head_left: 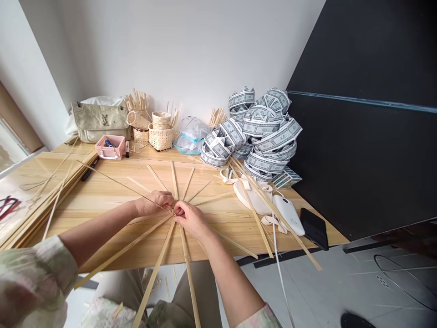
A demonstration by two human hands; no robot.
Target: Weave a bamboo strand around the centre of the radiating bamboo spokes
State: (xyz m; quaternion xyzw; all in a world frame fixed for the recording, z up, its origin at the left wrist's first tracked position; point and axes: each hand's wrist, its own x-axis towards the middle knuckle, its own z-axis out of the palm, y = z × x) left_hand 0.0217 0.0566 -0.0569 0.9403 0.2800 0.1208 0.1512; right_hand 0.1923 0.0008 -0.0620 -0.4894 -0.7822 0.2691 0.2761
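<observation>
Several flat bamboo strips (175,180) lie crossed on the wooden table (102,191), fanning out like spokes from one centre. My left hand (155,202) rests on that centre with fingers curled, pinching a thin bamboo sliver (116,181) that runs up and to the left. My right hand (189,218) sits just right of the centre, fingers closed on the strips where they cross. Both forearms come in from the bottom of the view. The crossing point itself is hidden under my fingers.
Small woven baskets (160,132), a pink box (109,146) and a beige bag (99,119) stand at the back. A pile of patterned bands (259,130) fills the back right. A white device (288,214) and black phone (314,228) lie at right. Long strips (41,202) are stacked at left.
</observation>
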